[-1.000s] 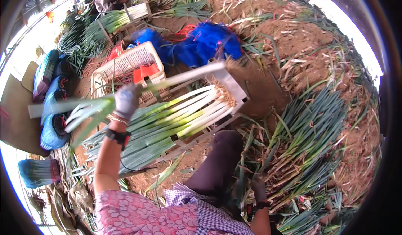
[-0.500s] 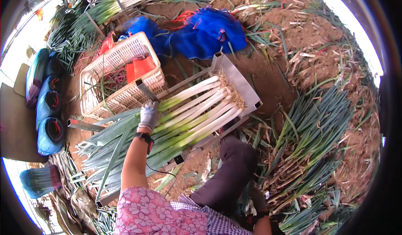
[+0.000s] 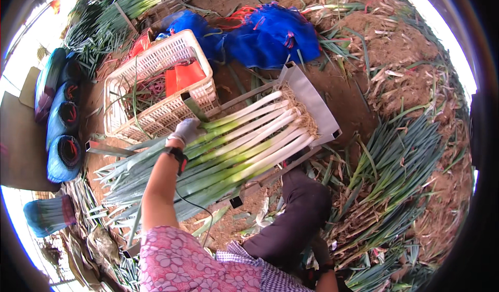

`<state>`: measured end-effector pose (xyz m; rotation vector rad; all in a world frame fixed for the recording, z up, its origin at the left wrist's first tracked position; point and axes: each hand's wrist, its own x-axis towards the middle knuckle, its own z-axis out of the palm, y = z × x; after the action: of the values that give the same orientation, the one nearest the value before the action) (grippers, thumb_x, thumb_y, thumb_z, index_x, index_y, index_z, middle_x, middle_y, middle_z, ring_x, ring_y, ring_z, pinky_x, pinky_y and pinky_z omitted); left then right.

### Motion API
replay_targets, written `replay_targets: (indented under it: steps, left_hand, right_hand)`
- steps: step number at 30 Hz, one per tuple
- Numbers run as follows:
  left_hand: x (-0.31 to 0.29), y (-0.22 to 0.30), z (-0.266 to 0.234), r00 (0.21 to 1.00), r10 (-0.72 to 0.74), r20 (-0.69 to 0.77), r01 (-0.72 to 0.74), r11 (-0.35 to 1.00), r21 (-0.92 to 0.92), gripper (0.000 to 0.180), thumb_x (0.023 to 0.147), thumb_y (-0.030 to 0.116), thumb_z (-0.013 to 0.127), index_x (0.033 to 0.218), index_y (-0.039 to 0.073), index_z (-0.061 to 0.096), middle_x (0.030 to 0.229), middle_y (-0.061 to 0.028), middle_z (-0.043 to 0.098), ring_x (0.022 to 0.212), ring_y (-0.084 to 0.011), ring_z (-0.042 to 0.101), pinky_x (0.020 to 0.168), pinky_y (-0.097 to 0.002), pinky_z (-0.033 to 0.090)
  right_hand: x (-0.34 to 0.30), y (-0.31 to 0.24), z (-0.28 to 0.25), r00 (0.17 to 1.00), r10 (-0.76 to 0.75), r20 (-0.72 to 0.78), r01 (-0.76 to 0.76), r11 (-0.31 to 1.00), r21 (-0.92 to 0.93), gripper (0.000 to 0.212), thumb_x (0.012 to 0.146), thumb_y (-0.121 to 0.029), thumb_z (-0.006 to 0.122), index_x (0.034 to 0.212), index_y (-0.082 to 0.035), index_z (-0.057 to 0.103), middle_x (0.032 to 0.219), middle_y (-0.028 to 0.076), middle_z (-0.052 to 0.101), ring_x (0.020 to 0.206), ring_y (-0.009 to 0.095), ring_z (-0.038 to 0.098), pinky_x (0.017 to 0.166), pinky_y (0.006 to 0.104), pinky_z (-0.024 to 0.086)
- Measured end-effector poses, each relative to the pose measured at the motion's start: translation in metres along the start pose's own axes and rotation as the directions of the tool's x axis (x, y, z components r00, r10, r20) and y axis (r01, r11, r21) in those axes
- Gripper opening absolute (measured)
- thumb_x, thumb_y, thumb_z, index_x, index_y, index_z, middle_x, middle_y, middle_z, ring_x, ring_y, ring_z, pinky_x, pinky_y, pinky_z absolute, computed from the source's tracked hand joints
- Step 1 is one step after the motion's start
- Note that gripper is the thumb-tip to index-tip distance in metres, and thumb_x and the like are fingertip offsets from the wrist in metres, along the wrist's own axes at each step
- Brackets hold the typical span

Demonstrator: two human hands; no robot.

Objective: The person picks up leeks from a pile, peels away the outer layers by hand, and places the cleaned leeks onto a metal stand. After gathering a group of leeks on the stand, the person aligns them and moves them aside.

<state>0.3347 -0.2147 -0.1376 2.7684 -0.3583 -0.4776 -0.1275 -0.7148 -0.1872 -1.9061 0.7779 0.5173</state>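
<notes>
A bundle of long leeks [image 3: 244, 144] lies in a metal trough rack [image 3: 314, 102], white ends and roots against its end plate, green tops fanning to the lower left. My left hand [image 3: 186, 131], in a light glove, is curled on the leeks at the far edge of the bundle. My right hand [image 3: 320, 251] is low beside my dark-trousered knee [image 3: 304, 214], in a dark glove near the ground. I cannot tell what it holds.
A white plastic basket [image 3: 156, 66] with red items stands just beyond the rack. Blue mesh bags [image 3: 270, 37] lie behind it. Loose leeks [image 3: 395, 172] are spread over the soil on the right. Wrapped blue bundles [image 3: 62, 120] lie at the left.
My left hand brought a leek down from the air onto the bundle in the rack and now rests on the leeks. The view has shifted closer to the rack.
</notes>
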Motion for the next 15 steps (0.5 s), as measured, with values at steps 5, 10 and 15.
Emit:
replay_targets:
  steps: [5, 10, 15]
  left_hand:
    - [0.024, -0.048, 0.0, 0.939, 0.324, 0.117, -0.276, 0.91, -0.31, 0.037, 0.079, 0.035, 0.066, 0.105, 0.008, 0.067, 0.097, -0.0181, 0.066, 0.09, -0.0329, 0.063, 0.08, -0.0381, 0.048]
    - [0.006, -0.005, 0.011, 0.994, 0.034, 0.101, -0.027, 0.997, -0.071, 0.035, 0.082, 0.032, 0.061, 0.104, 0.004, 0.063, 0.097, -0.0174, 0.065, 0.097, -0.0326, 0.06, 0.081, -0.0403, 0.047]
    - [-0.012, 0.003, 0.034, 0.986, -0.002, -0.165, 0.014, 0.997, 0.076, 0.032, 0.084, 0.032, 0.058, 0.097, 0.004, 0.063, 0.096, -0.0213, 0.063, 0.092, -0.0357, 0.061, 0.079, -0.0446, 0.047]
  right_hand:
    - [0.03, -0.001, 0.009, 0.923, -0.362, 0.132, 0.383, 0.901, -0.206, 0.025, 0.081, -0.022, 0.06, 0.096, -0.003, 0.066, 0.082, 0.007, 0.067, 0.079, 0.018, 0.063, 0.069, 0.0319, 0.049]
    - [0.044, -0.068, 0.022, 0.962, -0.266, 0.057, 0.272, 0.953, -0.134, 0.025, 0.084, -0.014, 0.057, 0.104, 0.0, 0.064, 0.093, 0.008, 0.067, 0.088, 0.017, 0.062, 0.078, 0.0299, 0.049]
    - [0.049, -0.051, 0.015, 0.967, -0.251, 0.05, 0.249, 0.967, 0.055, 0.027, 0.088, -0.006, 0.052, 0.114, 0.0, 0.06, 0.101, 0.009, 0.065, 0.095, 0.015, 0.06, 0.084, 0.029, 0.047]
